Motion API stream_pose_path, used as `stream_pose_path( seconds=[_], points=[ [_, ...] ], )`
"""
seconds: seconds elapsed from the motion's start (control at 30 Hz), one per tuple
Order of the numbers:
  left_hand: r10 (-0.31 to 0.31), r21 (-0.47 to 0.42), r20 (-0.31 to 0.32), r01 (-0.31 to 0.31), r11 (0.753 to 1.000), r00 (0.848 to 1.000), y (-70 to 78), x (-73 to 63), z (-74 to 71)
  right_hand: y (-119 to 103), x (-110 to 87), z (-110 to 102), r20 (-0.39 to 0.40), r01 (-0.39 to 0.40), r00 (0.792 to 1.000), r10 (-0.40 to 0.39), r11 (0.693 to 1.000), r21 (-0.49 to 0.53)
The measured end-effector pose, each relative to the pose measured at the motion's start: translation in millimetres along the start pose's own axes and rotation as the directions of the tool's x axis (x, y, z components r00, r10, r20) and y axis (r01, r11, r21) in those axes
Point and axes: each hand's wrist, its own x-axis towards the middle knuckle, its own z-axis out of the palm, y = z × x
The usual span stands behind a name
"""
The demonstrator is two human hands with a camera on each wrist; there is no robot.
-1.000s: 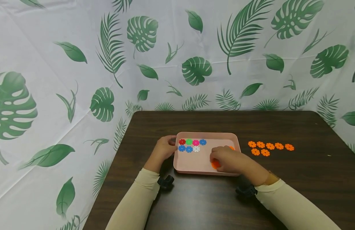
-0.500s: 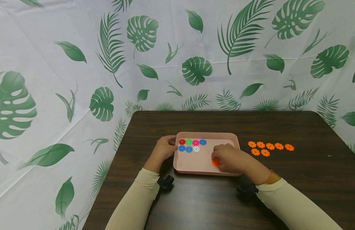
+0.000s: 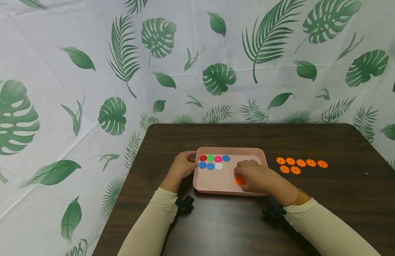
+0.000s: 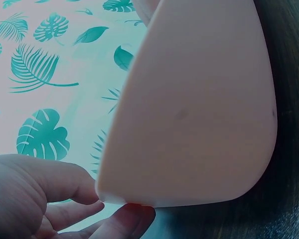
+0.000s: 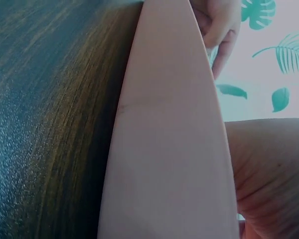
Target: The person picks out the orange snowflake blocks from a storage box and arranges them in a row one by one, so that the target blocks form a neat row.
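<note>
A pink tray (image 3: 213, 181) lies on the table, with small notched plastic discs inside it. My left hand (image 3: 182, 165) holds the tray's left side; in the left wrist view its fingertips (image 4: 134, 219) are right at the tray's corner. Over the right part of the tray, my right hand (image 3: 253, 174) bends down with curled fingers and pinches an orange notched disc (image 3: 239, 181), partly hidden beneath them. At the tray's upper left sit two rows of discs, among them a red disc (image 3: 203, 158), a green disc (image 3: 210, 158), a pink disc (image 3: 218, 159) and a white disc (image 3: 218, 166).
Several orange discs (image 3: 301, 163) lie in two rows on the dark wooden table (image 3: 229, 224), right of the tray. A white cloth with green leaves (image 3: 184, 42) hangs behind the table and along its left. The tray's outer wall (image 5: 169, 139) fills the middle of the right wrist view.
My right hand has shifted slightly over the orange disc, and the orange bit seen behind its knuckles is now covered. The left hand and the tray have stayed in place.
</note>
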Motion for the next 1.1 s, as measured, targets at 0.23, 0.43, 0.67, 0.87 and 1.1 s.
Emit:
stream_pose_path(
  seconds=[0.23,0.43,0.67,0.87,1.1],
  points=[
    [-0.012,0.003,0.000,0.012,1.000,1.000,1.6,0.3,-0.5,0.1,1.0,1.9,-0.016,0.079,0.997,-0.079,0.997,-0.021],
    [-0.014,0.006,0.002,0.014,1.000,1.000,0.4,0.6,0.3,-0.2,3.2,4.1,-0.003,0.057,0.998,-0.057,0.998,-0.023],
    [-0.002,0.026,-0.011,0.002,1.000,1.000,-0.6,1.7,0.7,0.2,3.3,7.3,-0.032,0.071,0.997,-0.073,0.996,-0.060],
    [0.016,0.028,-0.015,-0.016,0.999,1.000,-1.1,1.7,1.4,-0.4,3.1,8.3,-0.058,0.090,0.994,-0.095,0.993,-0.081],
    [0.012,0.019,-0.013,-0.012,1.000,1.000,-1.2,0.0,0.8,0.8,3.7,9.8,-0.063,0.087,0.994,-0.092,0.993,-0.083]
  ],
)
